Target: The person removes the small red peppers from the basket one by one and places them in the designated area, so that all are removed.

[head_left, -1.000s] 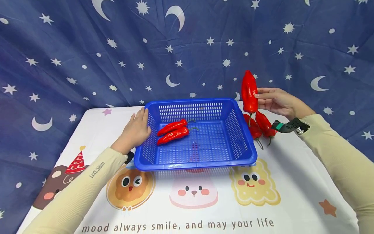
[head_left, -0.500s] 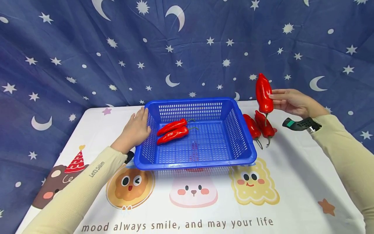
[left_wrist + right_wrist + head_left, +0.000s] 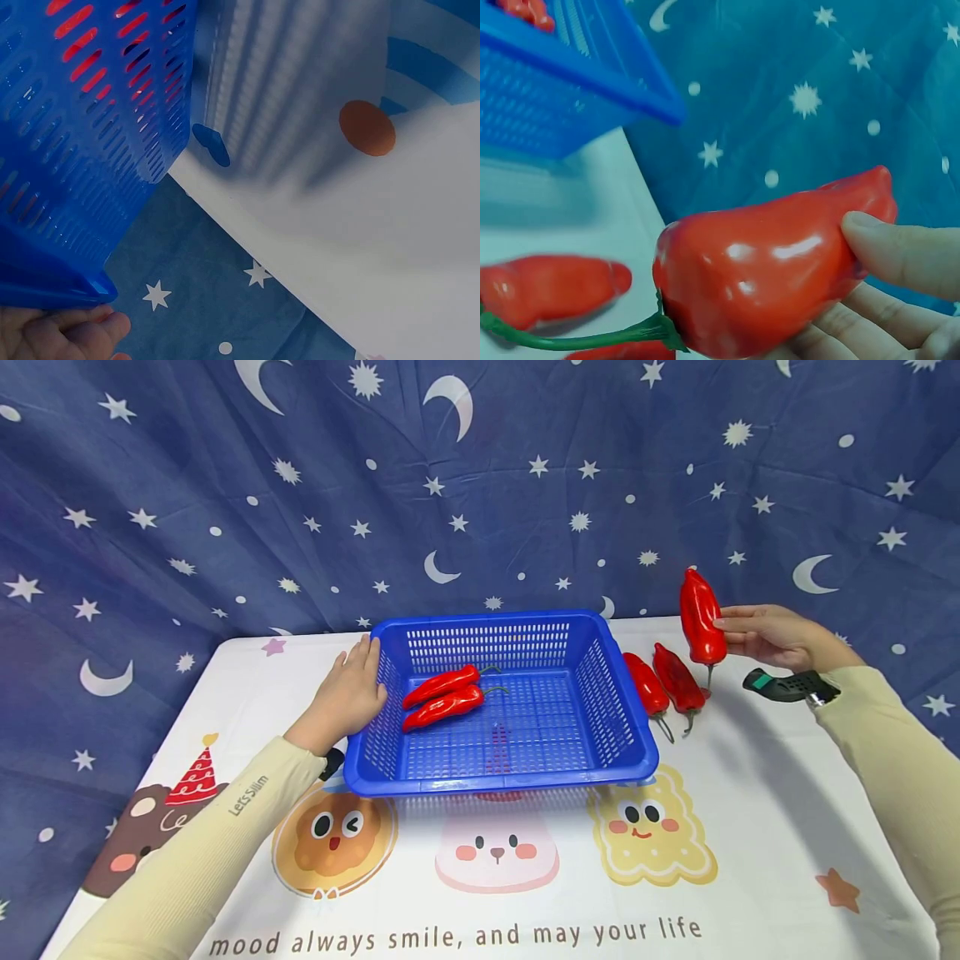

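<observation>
A right hand (image 3: 783, 637) grasps a red pepper (image 3: 702, 617) above a white cloth, to the right of a blue basket (image 3: 502, 787), thumb on one side and fingers on the other. The held pepper stands nearly upright, narrow end up and green stem down. The left hand (image 3: 345, 693), fingers extended rather than clenched, rests against the basket's left rim.

Two peppers (image 3: 444, 708) lie side by side toward the left of the basket's floor. At least two more, the outer peppers (image 3: 678, 678), lie on the cloth just beside its right wall, stems pointing toward the wearer.

Dark print along the front of the cloth (image 3: 765, 910) reads "mood always smile, and may your life," below cartoon faces (image 3: 497, 856). Small lettering (image 3: 248, 796) on the left sleeve (image 3: 198, 864) appears to read "Let's Slim," its last word hard to make out. A black strap (image 3: 783, 686) with a green patch circles the right wrist. Behind hangs a blue curtain (image 3: 517, 435) of white moons and stars.
</observation>
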Demonstrator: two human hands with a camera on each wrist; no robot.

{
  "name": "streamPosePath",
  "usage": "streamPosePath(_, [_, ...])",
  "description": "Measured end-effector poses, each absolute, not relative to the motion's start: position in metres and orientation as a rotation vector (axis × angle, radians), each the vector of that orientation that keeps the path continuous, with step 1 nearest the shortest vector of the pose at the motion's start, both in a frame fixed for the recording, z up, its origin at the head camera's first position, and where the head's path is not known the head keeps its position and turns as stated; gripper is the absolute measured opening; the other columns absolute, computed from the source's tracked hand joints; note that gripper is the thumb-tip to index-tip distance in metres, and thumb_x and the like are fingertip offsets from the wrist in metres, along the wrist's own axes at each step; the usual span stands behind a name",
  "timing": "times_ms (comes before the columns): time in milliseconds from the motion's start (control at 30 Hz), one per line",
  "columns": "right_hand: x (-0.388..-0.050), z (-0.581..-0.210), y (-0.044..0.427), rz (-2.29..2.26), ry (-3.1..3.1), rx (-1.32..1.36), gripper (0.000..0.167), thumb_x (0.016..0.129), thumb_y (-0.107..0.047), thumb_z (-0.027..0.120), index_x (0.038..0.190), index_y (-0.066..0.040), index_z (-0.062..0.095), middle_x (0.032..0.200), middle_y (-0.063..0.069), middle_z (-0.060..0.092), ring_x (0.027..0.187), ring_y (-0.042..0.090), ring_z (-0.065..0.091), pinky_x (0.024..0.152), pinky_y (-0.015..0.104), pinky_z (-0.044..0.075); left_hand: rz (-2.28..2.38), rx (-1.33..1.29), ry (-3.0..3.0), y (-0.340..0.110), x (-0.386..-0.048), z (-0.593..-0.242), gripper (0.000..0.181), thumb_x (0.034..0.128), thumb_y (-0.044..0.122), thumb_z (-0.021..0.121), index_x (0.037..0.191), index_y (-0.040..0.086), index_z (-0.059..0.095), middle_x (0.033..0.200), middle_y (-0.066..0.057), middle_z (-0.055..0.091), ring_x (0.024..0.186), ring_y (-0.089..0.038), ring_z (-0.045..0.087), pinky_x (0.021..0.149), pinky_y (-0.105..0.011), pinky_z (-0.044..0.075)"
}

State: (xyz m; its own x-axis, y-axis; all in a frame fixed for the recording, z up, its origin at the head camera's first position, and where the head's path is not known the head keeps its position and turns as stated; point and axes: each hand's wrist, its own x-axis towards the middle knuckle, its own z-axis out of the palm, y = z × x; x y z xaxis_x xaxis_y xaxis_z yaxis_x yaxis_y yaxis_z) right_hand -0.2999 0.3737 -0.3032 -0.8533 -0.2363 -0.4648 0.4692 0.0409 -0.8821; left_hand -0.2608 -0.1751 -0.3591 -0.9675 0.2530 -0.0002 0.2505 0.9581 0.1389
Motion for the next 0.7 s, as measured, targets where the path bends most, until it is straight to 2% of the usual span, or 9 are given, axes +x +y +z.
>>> streamPosePath(333, [-0.305,-0.318,0.395,-1.84,1.763,0.32,0.026,0.096,-0.016,0.047,0.086,-0.025,0.069,0.091,-0.007,0.066,0.085,0.011,0.066,0.079,0.025,0.057,0.216,0.417,3.096,-0.175,-0.26,-0.358,0.066,0.0909,0.016,0.039,0.145,-0.013,0.014,0.152,-0.032,0.015,0.142,-0.045,0.018,0.117,-0.054,0.011])
streamPosePath(700, [-0.309,-0.338,0.41,-1.821,1.708,0.377,0.028,0.097,-0.016,0.046,0.083,-0.02,0.07,0.089,-0.006,0.065,0.084,0.011,0.065,0.08,0.026,0.056,0.21,0.415,3.098,-0.175,-0.259,-0.358,0.066,0.091,0.017,0.039,0.145,-0.013,0.014,0.152,-0.032,0.015,0.141,-0.045,0.019,0.117,-0.055,0.011])
